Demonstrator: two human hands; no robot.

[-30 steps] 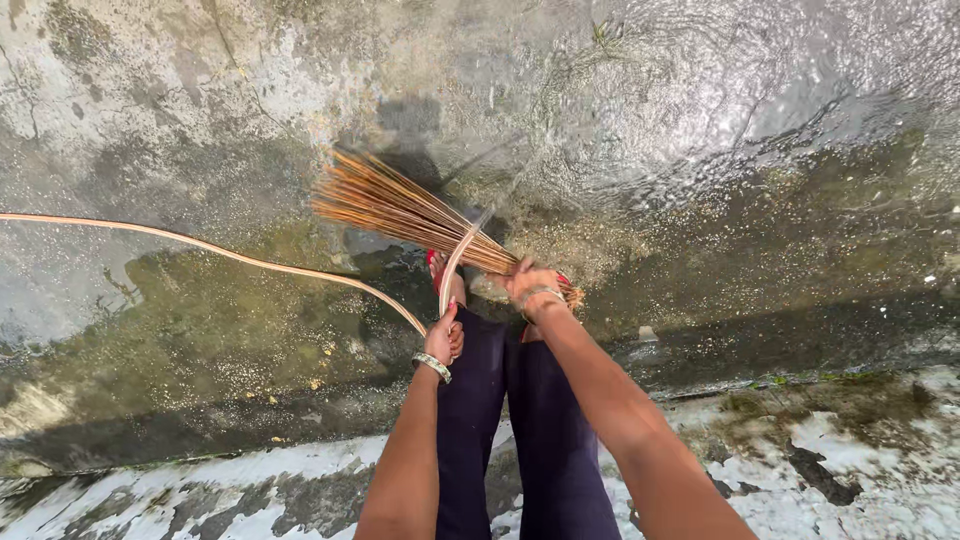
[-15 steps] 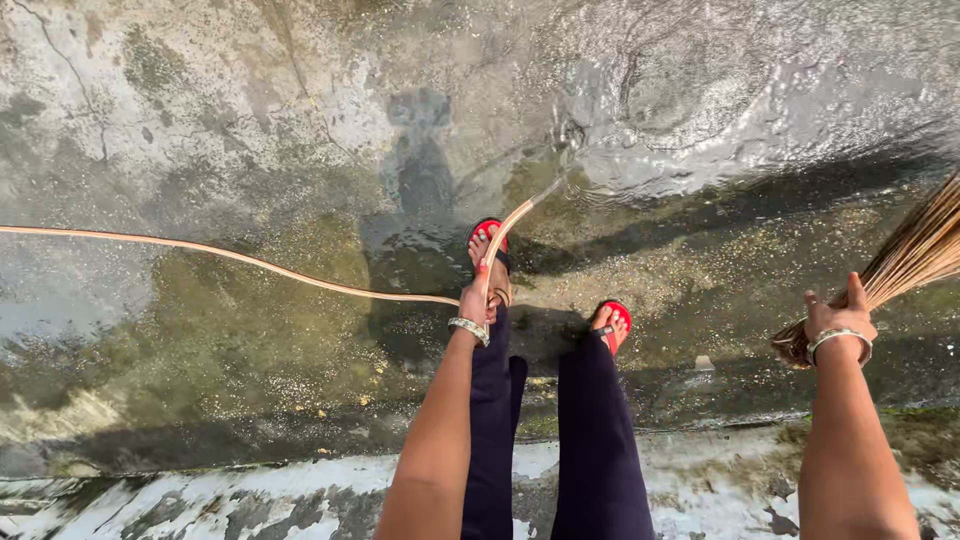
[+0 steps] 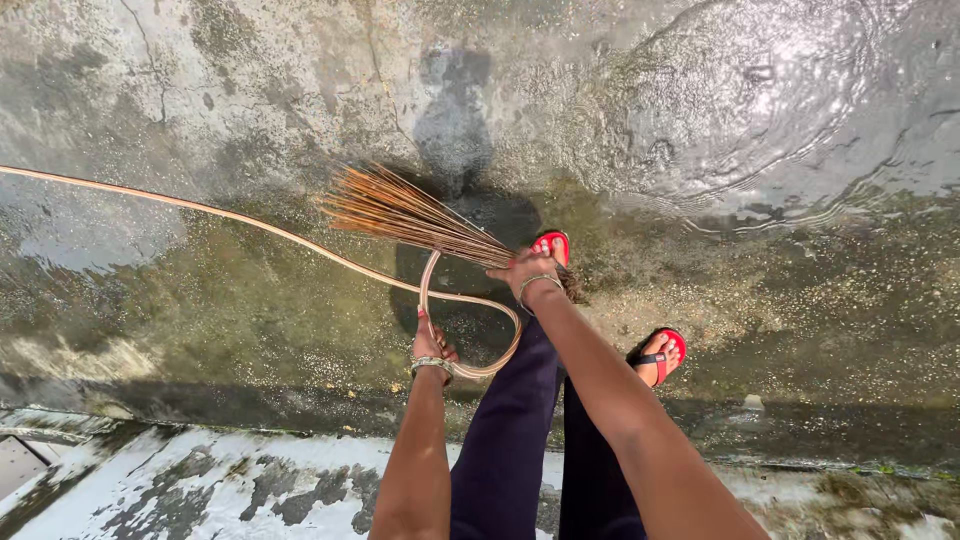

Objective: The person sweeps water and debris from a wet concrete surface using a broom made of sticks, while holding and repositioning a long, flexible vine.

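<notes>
My left hand (image 3: 432, 345) grips a thin tan hose (image 3: 250, 220) that loops round in front of my legs and runs off to the left edge. My right hand (image 3: 525, 272) is closed on the bound end of a stick broom (image 3: 400, 215). Its brown bristles fan out to the left, low over the wet concrete floor (image 3: 250, 100). Both wrists wear metal bangles. The hose's open end is hidden behind my hand and the broom.
Water spreads in ripples over the floor at the upper right (image 3: 760, 110). My feet in red sandals (image 3: 665, 352) stand on greenish, algae-stained concrete. A raised ledge with flaking white paint (image 3: 200, 480) runs along the bottom.
My right hand has swung the broom from the far right across to the left, in front of my feet. The hose now curls into a loop by my left hand.
</notes>
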